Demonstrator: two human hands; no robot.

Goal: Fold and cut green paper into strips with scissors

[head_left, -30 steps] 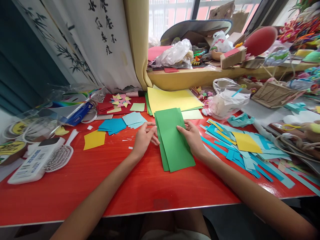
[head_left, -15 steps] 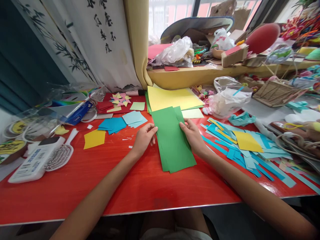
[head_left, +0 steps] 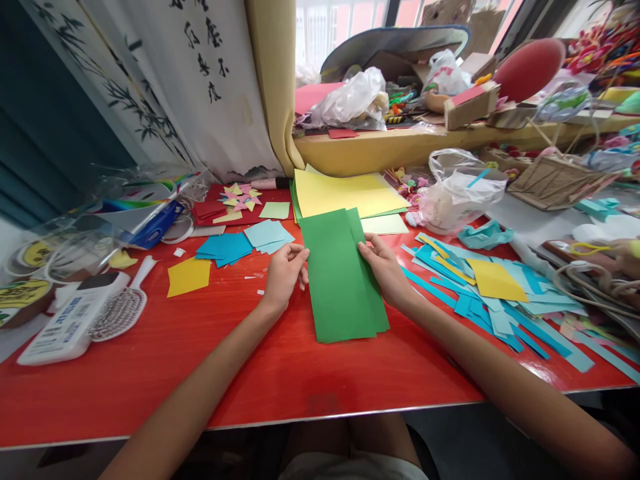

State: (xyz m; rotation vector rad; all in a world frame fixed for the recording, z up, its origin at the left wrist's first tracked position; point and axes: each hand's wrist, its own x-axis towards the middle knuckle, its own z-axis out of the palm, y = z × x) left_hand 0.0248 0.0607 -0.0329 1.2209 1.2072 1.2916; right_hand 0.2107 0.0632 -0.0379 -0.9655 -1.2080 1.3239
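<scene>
A stack of green paper sheets point(head_left: 339, 280) lies on the red table point(head_left: 200, 373) in front of me. My left hand point(head_left: 283, 273) pinches the stack's left edge near the top, fingers curled on it. On the right edge rests my right hand point(head_left: 385, 267), thumb on top of the upper sheet and fingers closed on the paper. The upper sheet sits slightly askew over the one below.
Yellow sheets point(head_left: 345, 192) lie behind the green ones. Blue paper strips and a yellow piece point(head_left: 493, 280) spread to the right; blue squares point(head_left: 225, 248) and a yellow diamond point(head_left: 189, 277) lie left. A white hairbrush point(head_left: 117, 310), a plastic bag point(head_left: 457, 190) and a cluttered sill surround them.
Both hands have turned and shifted the green sheets: the stack now stands nearly straight, its upper sheet drawn left over the lower one. My left hand has closed onto the edge.
</scene>
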